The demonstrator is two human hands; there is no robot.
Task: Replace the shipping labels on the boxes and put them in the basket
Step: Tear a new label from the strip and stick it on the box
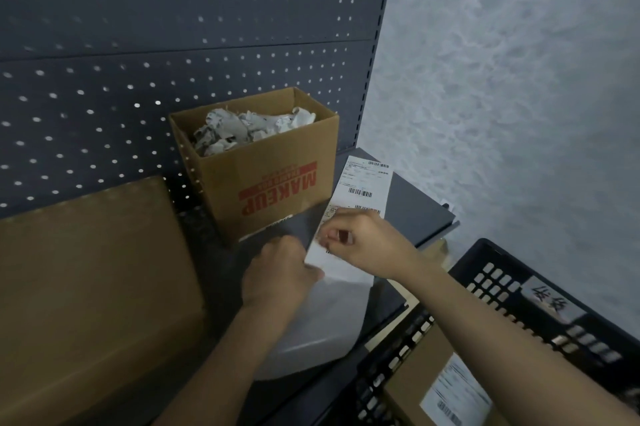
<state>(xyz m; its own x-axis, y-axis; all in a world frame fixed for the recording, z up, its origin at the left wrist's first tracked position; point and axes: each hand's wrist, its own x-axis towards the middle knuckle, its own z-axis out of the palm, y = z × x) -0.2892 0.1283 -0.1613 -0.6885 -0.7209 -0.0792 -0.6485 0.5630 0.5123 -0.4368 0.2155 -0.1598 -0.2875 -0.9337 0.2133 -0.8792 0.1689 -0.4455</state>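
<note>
Dark pegboard (104,44) backs a grey shelf (412,203), with a pale textured wall (519,79) off beyond my right hand. Item: strip of shipping labels (360,183), lying on the shelf and running away from my fingers toward the pegboard; my right hand (360,242) has thumb and fingertips pinched on its near end, while my left hand (277,276) is curled shut just beside it, apparently gripping the backing sheet (325,314) that hangs over the shelf's front edge below both hands. Item: open carton marked MAKEUP (263,169), ahead of my left hand, holding crumpled paper waste (249,131). Item: large closed box (86,280), well out past my left hand, its visible faces bare of any label. Item: black basket (519,294), down past my right wrist, already holding one labelled box (433,387). Step in hand, as I judge it: peeling a fresh label free of the strip. Next move calls for a clean separation without creasing, then carrying the label across to the closed box. Room: shelf's right edge lies close beyond the strip; open surface between my hands and the carton is narrow.
</note>
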